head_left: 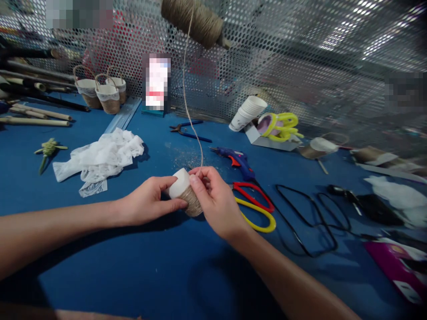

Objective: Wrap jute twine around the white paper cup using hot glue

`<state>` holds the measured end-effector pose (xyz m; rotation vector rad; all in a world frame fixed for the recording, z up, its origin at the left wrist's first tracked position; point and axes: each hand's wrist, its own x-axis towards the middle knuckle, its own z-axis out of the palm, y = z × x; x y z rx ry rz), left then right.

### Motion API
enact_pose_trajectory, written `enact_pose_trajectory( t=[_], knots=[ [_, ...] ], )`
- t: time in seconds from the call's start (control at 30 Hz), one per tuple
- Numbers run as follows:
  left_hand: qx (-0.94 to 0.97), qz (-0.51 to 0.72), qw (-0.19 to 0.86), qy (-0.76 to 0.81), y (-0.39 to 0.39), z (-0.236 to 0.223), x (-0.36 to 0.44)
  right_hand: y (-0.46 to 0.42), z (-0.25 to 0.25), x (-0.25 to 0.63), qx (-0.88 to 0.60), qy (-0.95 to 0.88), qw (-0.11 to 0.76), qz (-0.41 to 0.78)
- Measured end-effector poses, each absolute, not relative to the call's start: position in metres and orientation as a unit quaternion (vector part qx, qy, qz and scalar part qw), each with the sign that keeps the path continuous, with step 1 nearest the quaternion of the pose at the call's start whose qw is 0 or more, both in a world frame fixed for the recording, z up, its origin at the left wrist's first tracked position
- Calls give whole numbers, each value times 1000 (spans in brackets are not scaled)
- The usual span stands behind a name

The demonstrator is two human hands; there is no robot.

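A white paper cup (181,183), its lower part on view wrapped in brown twine (192,202), is held tilted between both hands above the blue table. My left hand (150,200) grips the cup from the left, thumb along the wrapped part and fingers on the white part. On its right side, my right hand (213,191) pinches the twine strand (185,89) against the cup. That strand runs up to a large twine spool (193,22) hanging at the mesh. Just right of my right hand lie scissors (256,215) with red and yellow handles.
Beyond the hands lie a blue glue gun (238,161) and pliers (188,131). White lace (100,155) is heaped at left, near finished twine baskets (108,98). Stacked paper cups (248,113) and a black cable (316,213) are at right. A metal mesh (283,58) borders the back.
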<state>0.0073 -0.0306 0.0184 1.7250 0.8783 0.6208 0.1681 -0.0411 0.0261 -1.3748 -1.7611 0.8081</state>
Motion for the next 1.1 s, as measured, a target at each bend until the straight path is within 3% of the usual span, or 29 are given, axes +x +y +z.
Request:
enact_pose_trajectory(
  t=[0.47, 0.9, 1.0, 1.1],
  knots=[
    [689, 238, 578, 367, -29, 28, 7, -41, 19, 167, -491, -774, 368, 153],
    [690, 240, 581, 359, -25, 24, 5, -39, 25, 172, -476, -799, 348, 116],
    [680, 243, 589, 363, -24, 20, 6, -23, 38, 191, -554, -758, 334, 77],
    [687, 240, 582, 363, -25, 19, 6, 3, 46, 224, -715, -659, 230, 32]
  ],
)
